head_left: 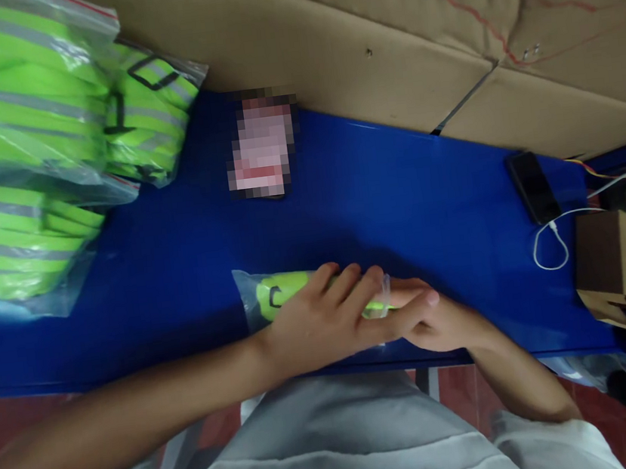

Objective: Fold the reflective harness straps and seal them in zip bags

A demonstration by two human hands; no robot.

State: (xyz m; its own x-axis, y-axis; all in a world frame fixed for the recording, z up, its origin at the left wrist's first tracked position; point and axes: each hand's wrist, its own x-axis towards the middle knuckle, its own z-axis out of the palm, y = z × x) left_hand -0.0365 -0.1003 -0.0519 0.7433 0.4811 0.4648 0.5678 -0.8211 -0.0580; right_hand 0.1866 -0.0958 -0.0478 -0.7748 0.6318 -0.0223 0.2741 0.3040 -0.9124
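Note:
A clear plastic bag (248,303) holding a folded neon-green reflective vest (268,298) with a black buckle lies near the front edge of the blue table. My left hand (323,317) is over the bag, palm down, its fingers bent across the far side and its thumb stretched towards my other hand. At the bag's right end is my right hand (434,318), closed on the plastic there. Its fingertips are partly hidden by the bag edge and my left hand.
Several bagged green vests (16,96) are piled at the left. A pixelated phone-shaped object (262,146) lies at the back. To the right are a black phone (534,187), a white cable (550,266) and an open cardboard box (601,256). Brown board (337,56) lines the far edge.

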